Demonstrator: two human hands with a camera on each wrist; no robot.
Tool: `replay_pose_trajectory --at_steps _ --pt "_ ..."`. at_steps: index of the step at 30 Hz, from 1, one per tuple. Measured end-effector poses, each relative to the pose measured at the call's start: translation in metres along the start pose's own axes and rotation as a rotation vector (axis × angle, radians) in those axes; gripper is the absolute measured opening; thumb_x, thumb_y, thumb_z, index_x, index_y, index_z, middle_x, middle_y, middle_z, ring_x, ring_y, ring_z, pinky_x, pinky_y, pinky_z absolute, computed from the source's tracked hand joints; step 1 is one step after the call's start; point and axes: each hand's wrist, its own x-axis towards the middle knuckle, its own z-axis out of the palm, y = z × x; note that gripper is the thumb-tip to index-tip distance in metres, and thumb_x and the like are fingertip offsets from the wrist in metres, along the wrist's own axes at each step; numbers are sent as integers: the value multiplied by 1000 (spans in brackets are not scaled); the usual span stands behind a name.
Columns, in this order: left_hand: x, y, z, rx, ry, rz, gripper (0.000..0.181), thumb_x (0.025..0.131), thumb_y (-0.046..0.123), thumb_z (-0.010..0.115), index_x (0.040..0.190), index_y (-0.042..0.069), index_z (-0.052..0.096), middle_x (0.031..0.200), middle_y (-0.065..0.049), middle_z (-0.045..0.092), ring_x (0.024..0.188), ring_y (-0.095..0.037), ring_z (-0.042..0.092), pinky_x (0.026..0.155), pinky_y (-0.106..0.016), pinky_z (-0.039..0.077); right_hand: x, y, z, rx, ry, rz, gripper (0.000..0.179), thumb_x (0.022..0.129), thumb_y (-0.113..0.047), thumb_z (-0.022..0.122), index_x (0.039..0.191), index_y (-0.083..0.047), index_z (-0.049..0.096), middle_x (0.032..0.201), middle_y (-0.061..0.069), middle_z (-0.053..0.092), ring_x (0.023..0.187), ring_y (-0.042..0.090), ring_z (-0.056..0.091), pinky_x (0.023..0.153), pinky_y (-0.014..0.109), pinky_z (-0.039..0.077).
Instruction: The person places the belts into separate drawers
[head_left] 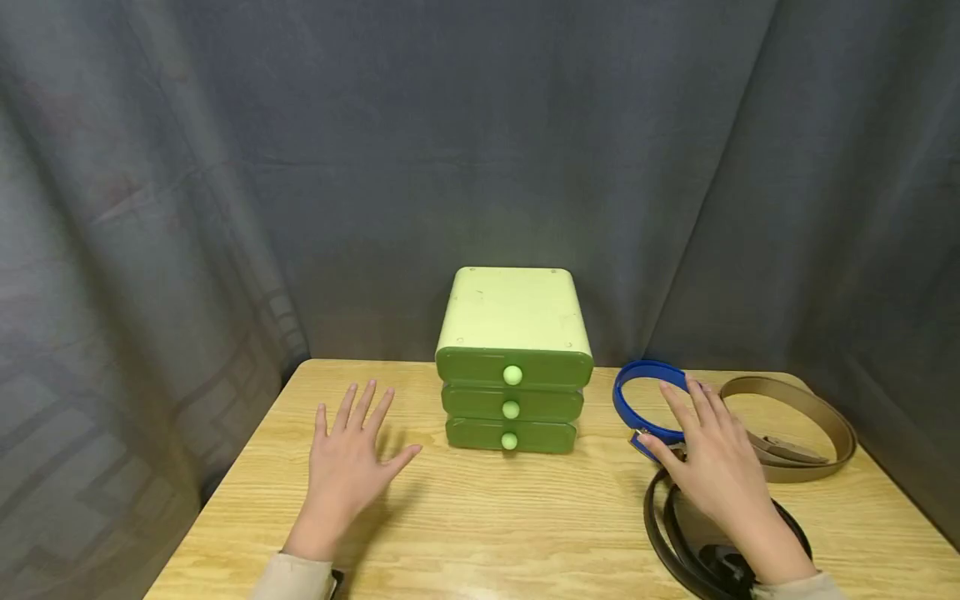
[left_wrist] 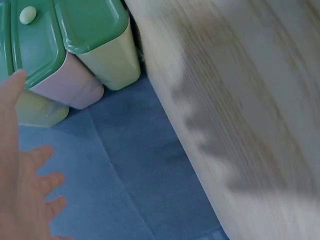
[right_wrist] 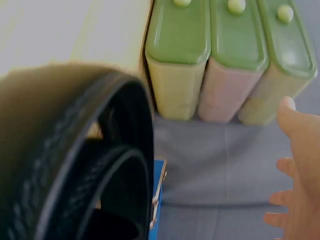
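Note:
Both hands hover above a wooden table, fingers spread and holding nothing. My left hand (head_left: 345, 467) is to the left of a small green three-drawer cabinet (head_left: 513, 312), whose drawers look shut and have round pale knobs. Over the coiled belts at the right is my right hand (head_left: 716, 467). A dark belt (head_left: 663, 537) lies partly hidden beneath that hand and wrist. Beyond the fingertips sits a blue belt (head_left: 626, 404), with a brown belt (head_left: 836, 425) to its right. The right wrist view shows the dark belt (right_wrist: 135, 110) close up, with its stitched edge.
The wooden table (head_left: 480, 517) carries everything, its back edge against a grey curtain (head_left: 480, 167). The curtain also hangs along the left and right sides. The cabinet stands at the back middle of the table.

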Motion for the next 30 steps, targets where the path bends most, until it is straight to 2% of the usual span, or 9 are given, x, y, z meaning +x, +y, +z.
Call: replay_pose_trajectory --at_steps 7,11,15,19,25,30 --pt "11 -5 -2 -60 48 72 86 86 67 60 154 22 37 158 -9 33 146 -34 25 113 -63 15 1 -20 -8 39 4 -45 79 93 -50 64 158 -22 28 158 22 26 140 48 27 104 69 26" --pt "19 -8 -3 -112 37 102 83 88 63 60 155 21 36 159 -9 31 146 -33 25 114 -62 14 -1 -31 -14 54 21 -59 81 91 -49 68 157 -23 30 156 22 31 138 49 31 100 70 30" --pt "27 -11 -5 -176 34 136 80 90 59 62 155 20 36 160 -5 29 146 -32 26 115 -60 15 -1 -41 -17 85 70 -85 82 87 -46 73 156 -25 33 154 19 36 136 47 36 95 69 35" --pt "38 -14 -6 -227 31 164 79 92 56 61 157 23 32 160 -2 30 146 -29 27 115 -58 19 1 -50 -18 121 125 -115 82 86 -43 76 155 -25 36 151 17 42 133 43 41 94 67 38" --pt "50 -17 -9 -295 37 181 73 94 52 61 156 27 32 159 1 33 145 -28 30 113 -54 27 2 -64 -16 183 177 -134 79 84 -37 79 152 -24 42 147 16 48 130 40 46 96 61 39" --pt "59 -18 -13 -359 34 194 69 95 49 61 155 29 34 159 3 33 144 -27 31 109 -57 31 2 -73 -13 225 231 -155 78 81 -31 82 149 -20 47 144 13 51 128 38 49 96 59 41"
